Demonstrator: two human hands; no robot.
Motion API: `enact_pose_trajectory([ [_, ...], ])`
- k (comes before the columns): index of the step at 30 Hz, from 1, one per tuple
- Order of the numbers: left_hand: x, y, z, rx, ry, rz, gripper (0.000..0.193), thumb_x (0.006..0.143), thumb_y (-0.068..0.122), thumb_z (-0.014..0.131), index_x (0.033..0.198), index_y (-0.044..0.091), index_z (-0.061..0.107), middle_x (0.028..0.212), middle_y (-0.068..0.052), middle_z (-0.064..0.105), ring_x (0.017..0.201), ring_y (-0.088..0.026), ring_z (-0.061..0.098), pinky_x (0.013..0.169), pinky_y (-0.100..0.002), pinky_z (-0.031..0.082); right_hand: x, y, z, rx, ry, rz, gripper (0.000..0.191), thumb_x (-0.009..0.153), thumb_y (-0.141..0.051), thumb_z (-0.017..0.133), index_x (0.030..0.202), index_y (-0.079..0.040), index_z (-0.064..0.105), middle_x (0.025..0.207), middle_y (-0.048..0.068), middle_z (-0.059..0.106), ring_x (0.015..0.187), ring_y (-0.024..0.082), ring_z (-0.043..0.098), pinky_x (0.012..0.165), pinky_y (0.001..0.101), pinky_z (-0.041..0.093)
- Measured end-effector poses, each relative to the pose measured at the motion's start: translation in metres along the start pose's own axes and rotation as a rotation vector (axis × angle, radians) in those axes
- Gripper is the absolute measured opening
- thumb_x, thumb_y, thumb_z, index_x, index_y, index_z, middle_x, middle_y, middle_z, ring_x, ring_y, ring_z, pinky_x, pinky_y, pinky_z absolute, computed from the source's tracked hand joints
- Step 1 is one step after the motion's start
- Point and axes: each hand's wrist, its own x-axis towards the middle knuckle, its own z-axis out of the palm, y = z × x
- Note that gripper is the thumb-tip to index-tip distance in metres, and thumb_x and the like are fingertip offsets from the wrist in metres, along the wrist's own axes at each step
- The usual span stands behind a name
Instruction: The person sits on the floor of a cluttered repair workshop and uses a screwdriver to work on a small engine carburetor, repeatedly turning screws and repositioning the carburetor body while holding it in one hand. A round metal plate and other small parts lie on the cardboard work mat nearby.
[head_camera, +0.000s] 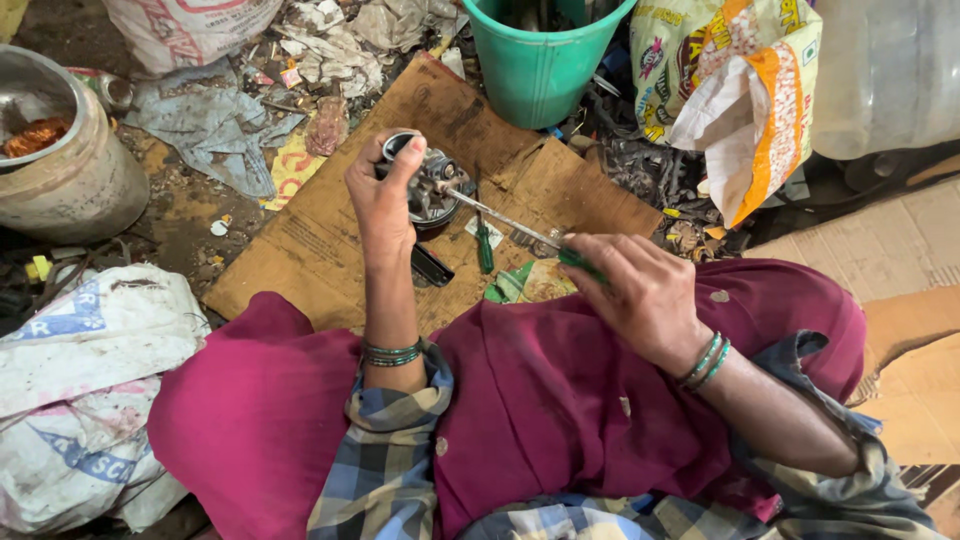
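My left hand (382, 195) grips a small round metal part (428, 182), a grimy mechanical piece with silver fittings, held up over a sheet of brown cardboard (330, 240). My right hand (635, 290) holds a screwdriver (515, 225) with a green handle; its metal shaft reaches left and its tip touches the metal part. A second, smaller green-handled screwdriver (484, 245) lies on the cardboard below the part, next to a dark flat object (432, 266). Both wrists wear green bangles. My lap is covered in maroon cloth.
A green plastic bucket (540, 60) stands at the far edge of the cardboard. A metal pot (60, 150) sits at the left. White sacks (90, 390) lie at the lower left, printed bags (730, 90) at the upper right, with scrap and rags around.
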Motion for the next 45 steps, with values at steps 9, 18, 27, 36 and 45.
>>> enact_pose_trajectory([
  [9, -0.003, 0.005, 0.009, 0.120, -0.012, 0.021, 0.016, 0.089, 0.010, 0.084, 0.098, 0.001, 0.074, 0.089, 0.002, 0.068, 0.079, -0.006, 0.060, 0.073, -0.023, 0.049, -0.004, 0.010, 0.011, -0.137, -0.239, 0.281, 0.038, 0.095, -0.041, 0.076, 0.081, -0.007, 0.067, 0.075, 0.009, 0.063, 0.066, 0.030, 0.065, 0.058, 0.0434, 0.051],
  [18, -0.005, 0.006, 0.008, 0.116, -0.003, 0.017, 0.017, 0.089, 0.011, 0.084, 0.098, 0.001, 0.074, 0.088, 0.002, 0.068, 0.078, -0.006, 0.060, 0.073, -0.023, 0.049, -0.006, 0.016, 0.011, -0.106, -0.083, 0.175, 0.029, 0.087, -0.035, 0.078, 0.092, -0.009, 0.064, 0.082, 0.005, 0.065, 0.074, 0.026, 0.068, 0.060, 0.0405, 0.051],
  [27, -0.003, 0.006, 0.009, 0.146, -0.012, 0.070, 0.017, 0.090, 0.011, 0.084, 0.098, 0.001, 0.073, 0.088, 0.002, 0.068, 0.078, -0.006, 0.059, 0.073, -0.023, 0.049, -0.006, 0.015, 0.017, -0.136, -0.260, 0.259, 0.031, 0.093, -0.039, 0.081, 0.092, -0.011, 0.068, 0.077, 0.006, 0.066, 0.065, 0.028, 0.066, 0.055, 0.0417, 0.050],
  [36, -0.003, 0.007, 0.011, 0.139, 0.004, 0.044, 0.017, 0.089, 0.011, 0.085, 0.097, 0.001, 0.074, 0.088, 0.002, 0.067, 0.078, -0.006, 0.059, 0.072, -0.023, 0.049, -0.008, 0.015, 0.011, -0.151, -0.059, 0.148, 0.027, 0.088, -0.028, 0.080, 0.106, -0.012, 0.067, 0.085, 0.003, 0.065, 0.079, 0.023, 0.068, 0.066, 0.0379, 0.053],
  [45, -0.003, 0.003, 0.010, 0.113, 0.010, 0.040, 0.015, 0.089, 0.010, 0.084, 0.097, 0.002, 0.074, 0.088, 0.002, 0.068, 0.078, -0.006, 0.060, 0.072, -0.023, 0.049, 0.001, 0.010, 0.010, -0.096, -0.158, 0.239, 0.039, 0.085, -0.040, 0.081, 0.106, -0.009, 0.069, 0.084, 0.005, 0.066, 0.076, 0.026, 0.068, 0.061, 0.0394, 0.052],
])
